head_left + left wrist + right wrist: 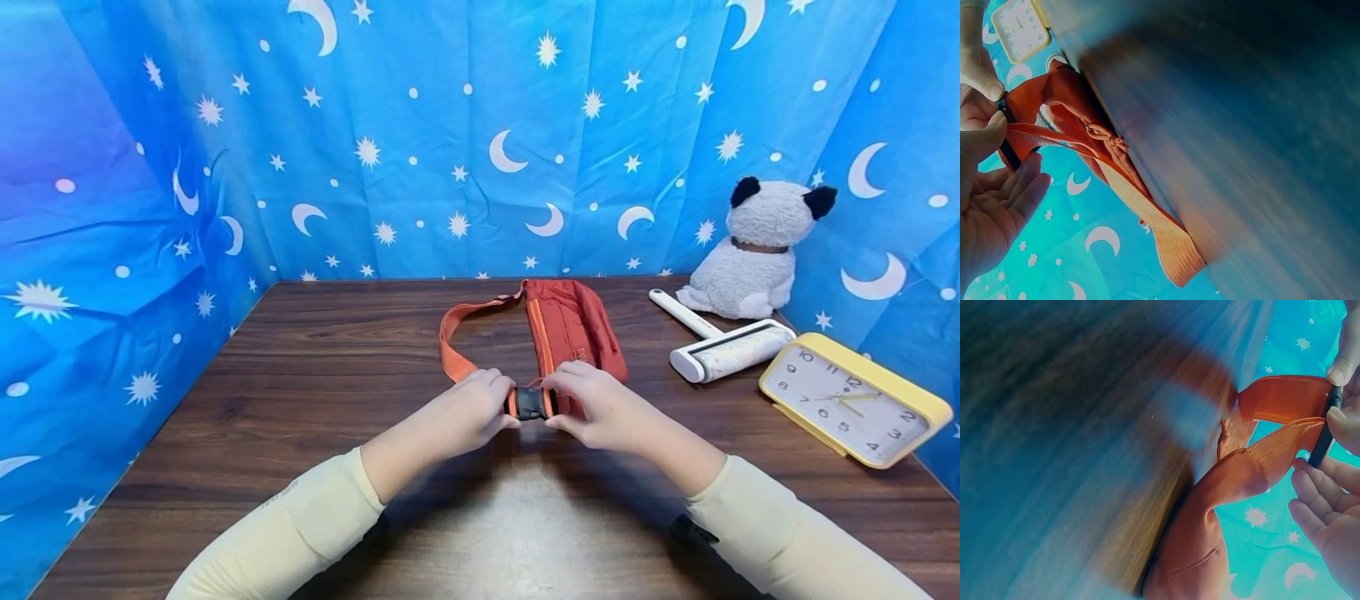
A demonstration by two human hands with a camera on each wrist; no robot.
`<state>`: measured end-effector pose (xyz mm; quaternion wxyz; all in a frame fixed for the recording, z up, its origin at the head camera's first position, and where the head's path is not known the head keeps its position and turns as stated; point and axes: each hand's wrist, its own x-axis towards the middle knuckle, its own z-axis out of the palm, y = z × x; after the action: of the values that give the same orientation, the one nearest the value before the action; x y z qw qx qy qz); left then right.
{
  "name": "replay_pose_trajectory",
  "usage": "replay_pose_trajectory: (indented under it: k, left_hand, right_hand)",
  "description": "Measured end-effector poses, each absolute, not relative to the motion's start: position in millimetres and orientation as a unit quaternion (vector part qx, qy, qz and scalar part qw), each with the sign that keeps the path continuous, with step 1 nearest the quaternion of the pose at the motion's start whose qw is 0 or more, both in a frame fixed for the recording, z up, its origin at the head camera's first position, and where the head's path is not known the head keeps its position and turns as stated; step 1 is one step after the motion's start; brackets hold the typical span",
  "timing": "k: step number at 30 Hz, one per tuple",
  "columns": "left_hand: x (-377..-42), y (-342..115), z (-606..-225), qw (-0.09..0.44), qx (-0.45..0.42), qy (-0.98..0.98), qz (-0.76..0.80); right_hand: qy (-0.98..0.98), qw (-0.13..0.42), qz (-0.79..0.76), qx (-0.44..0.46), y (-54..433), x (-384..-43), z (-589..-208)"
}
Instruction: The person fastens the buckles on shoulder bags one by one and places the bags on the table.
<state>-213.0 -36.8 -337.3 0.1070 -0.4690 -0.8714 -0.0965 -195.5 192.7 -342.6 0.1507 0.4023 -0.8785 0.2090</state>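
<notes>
A red waist bag [573, 325] lies on the wooden table, its orange strap [454, 337] looping out to the left. At the front, both hands meet at the strap's black buckle [531, 403], whose two halves sit together. My left hand [468, 412] pinches the buckle's left end between thumb and fingers, and my right hand [596, 408] pinches its right end. In the left wrist view the strap [1147, 206] hangs from the buckle down toward the table. The right wrist view shows the bag [1197, 550] hanging below the black buckle [1324, 440], held above the tabletop.
A white lint roller [731, 350] lies right of the bag. Beside it, a yellow clock [855, 400] leans back at the table's right edge. Behind them sits a white plush dog [757, 250] with black ears. A blue starry curtain [420, 167] closes off the back.
</notes>
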Motion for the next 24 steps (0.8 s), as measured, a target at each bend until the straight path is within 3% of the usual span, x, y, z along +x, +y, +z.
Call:
replay_pose_trajectory:
  k: [15,24]
  left_hand:
    - [-216,-44,-350,0.118,-0.52,-0.844,-0.062]
    - [-217,-45,-356,0.106,-0.522,-0.846,-0.021]
  right_hand:
    - [-0.897,0.071,0.188,0.393,190,-196,-347]
    - [-0.887,0.115,0.125,0.429,181,-197,-355]
